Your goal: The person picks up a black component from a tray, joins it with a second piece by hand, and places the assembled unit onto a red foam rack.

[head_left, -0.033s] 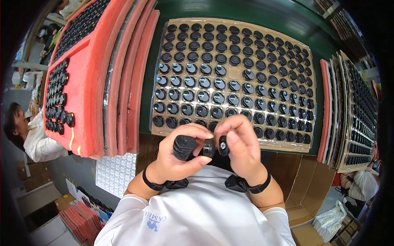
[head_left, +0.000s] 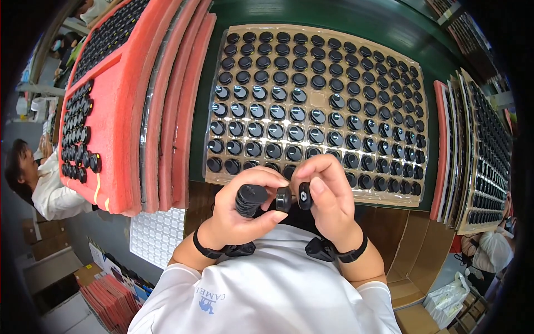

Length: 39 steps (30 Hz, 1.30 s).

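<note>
My left hand point(head_left: 227, 217) is closed round a stack of thin black round caps point(head_left: 251, 199) in its palm. Between that thumb and forefinger it also pinches a short black cylindrical part point(head_left: 283, 199). A small black disc-shaped cap point(head_left: 303, 196) with a pale shiny mark is pinched in my right hand point(head_left: 331, 209), close beside the cylinder. Both hands are over the near edge of a clear plastic tray point(head_left: 318, 100) filled with rows of black round parts point(head_left: 297, 114). One pocket in its middle rows holds no part.
To the left stands a tall stack of red foam trays point(head_left: 125, 128) carrying black parts. Another tray stack point(head_left: 473, 161) rises at the right. The main tray lies on a green table point(head_left: 256, 15). A co-worker point(head_left: 50, 183) is at far left; cardboard boxes point(head_left: 414, 250) are at lower right.
The small cap in my right hand has turned and shifted slightly right, showing its pale mark more fully. Nothing else has visibly moved.
</note>
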{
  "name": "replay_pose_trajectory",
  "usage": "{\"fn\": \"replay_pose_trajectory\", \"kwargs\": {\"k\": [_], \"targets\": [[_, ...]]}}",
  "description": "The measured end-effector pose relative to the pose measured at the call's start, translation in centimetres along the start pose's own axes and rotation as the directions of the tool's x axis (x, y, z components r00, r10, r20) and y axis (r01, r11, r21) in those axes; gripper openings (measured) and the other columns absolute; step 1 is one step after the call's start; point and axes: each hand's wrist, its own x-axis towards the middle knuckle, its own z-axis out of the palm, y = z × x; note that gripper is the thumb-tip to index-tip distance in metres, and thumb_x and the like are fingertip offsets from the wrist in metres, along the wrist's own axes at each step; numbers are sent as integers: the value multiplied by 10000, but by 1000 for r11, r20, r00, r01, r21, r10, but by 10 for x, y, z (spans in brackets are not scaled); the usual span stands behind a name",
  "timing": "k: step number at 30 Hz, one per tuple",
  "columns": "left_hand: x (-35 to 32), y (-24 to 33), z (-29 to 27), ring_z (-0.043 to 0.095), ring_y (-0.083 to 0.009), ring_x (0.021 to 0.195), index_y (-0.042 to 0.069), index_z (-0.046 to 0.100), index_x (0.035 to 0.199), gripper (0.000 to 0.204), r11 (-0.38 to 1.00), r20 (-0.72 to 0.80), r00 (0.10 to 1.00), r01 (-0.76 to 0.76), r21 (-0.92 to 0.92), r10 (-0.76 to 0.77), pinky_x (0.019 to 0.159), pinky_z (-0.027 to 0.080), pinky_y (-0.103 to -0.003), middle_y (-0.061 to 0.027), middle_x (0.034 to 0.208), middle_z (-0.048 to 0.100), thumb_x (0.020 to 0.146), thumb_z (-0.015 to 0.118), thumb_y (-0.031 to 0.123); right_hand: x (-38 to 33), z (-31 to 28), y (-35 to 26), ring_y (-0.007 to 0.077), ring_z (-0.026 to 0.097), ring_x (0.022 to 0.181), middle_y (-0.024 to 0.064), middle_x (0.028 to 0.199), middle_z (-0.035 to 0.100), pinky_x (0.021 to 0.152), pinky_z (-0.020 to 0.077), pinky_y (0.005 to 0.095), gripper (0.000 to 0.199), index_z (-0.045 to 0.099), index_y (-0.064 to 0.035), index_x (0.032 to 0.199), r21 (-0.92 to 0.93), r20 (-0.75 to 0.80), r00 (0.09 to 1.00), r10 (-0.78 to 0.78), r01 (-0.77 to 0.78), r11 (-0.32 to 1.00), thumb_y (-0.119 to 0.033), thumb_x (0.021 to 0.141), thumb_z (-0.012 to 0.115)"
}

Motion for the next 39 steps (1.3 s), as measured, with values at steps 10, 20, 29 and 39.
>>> {"fn": "replay_pose_trajectory", "kwargs": {"k": [10,20,29,39], "targets": [[2,-1,-5,480,-81,711,-17,523,1092,398,999,26,999,-35,38,34,653,427,-217,-127,1067,540,735,696,18,3,6,-2,106,438,732,52,850,489,697,375,233,294,436,-13,1070,-39,19,1000,-9,10,999,-252,915,508],[0,0,-8,481,-73,713,-23,520,1089,399,997,-26,997,-70,27,71,652,424,-212,-130,1078,540,738,701,35,3,-7,-2,118,443,741,42,819,487,702,381,241,361,475,-3,1074,-178,70,997,-45,57,982,-244,853,629],[-2,2,-7,490,-61,739,-22,514,1106,409,1000,-93,995,30,2,-30,658,420,-204,-76,1013,570,771,711,106,13,-4,-18,172,496,760,86,864,538,684,413,267,262,572,-10,953,-559,192,958,-212,285,779,-116,751,700],[-2,1,-16,506,-82,757,-28,532,1068,411,982,-69,985,147,-119,-156,691,412,-220,-59,897,572,847,649,299,49,-24,-47,148,520,750,61,844,559,663,437,257,218,579,-4,933,-790,183,982,-37,170,589,-44,739,670]]}}
